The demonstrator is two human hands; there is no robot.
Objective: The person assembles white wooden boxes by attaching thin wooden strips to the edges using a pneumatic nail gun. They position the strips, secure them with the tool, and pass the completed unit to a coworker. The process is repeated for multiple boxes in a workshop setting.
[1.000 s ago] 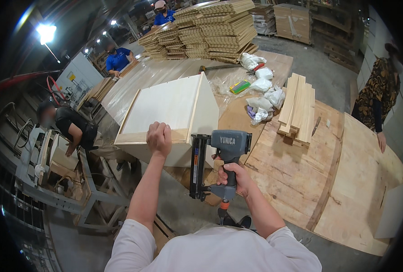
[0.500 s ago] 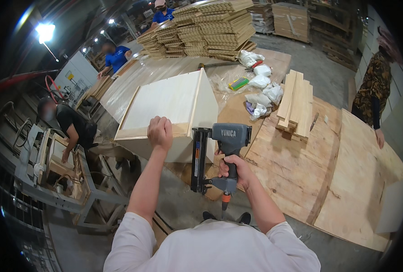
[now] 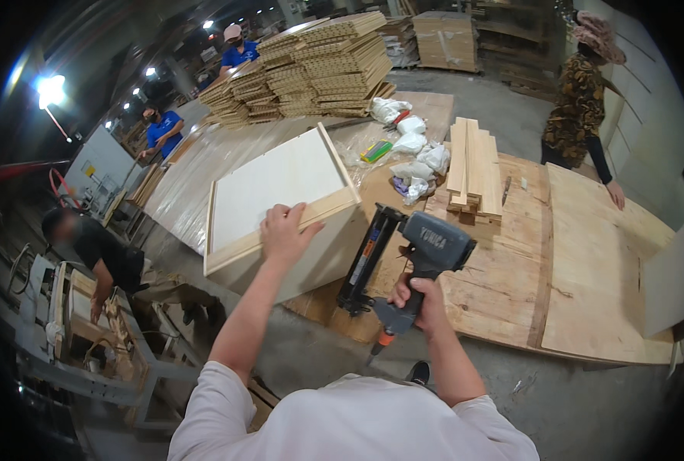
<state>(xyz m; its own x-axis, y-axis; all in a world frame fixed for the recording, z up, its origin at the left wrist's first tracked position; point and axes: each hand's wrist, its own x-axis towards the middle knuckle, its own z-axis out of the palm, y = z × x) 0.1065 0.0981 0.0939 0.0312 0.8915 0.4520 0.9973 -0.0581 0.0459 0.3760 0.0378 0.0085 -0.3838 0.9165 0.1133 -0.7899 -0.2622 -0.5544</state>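
Observation:
A pale wooden box (image 3: pixel 269 173) with a recessed white panel on top and a raised rim sits at the near side of the table. My left hand (image 3: pixel 282 234) is on its near rail, fingers curled over the edge and thumb stretched to the right. In my right hand (image 3: pixel 419 296) is the handle of a dark grey nail gun (image 3: pixel 434 240). The tool is held up just right of the box, tilted, with its long black magazine (image 3: pixel 369 257) toward the box. An orange hose fitting (image 3: pixel 386 336) shows at the handle's lower end.
Stacked wooden strips (image 3: pixel 473 169) and white plastic bundles (image 3: pixel 433 157) lie on the table beyond. Tall piles of slats (image 3: pixel 319 73) stand farther back. A person (image 3: pixel 580 107) touches the plywood (image 3: pixel 588 230) at right; another person (image 3: pixel 104 253) works at a frame (image 3: pixel 146 361) left. Two more are behind.
The box has turned, its near rail now slanting up to the right. My left hand has gone from a fist to a looser grip with the thumb out. The nail gun has tilted and shifted right.

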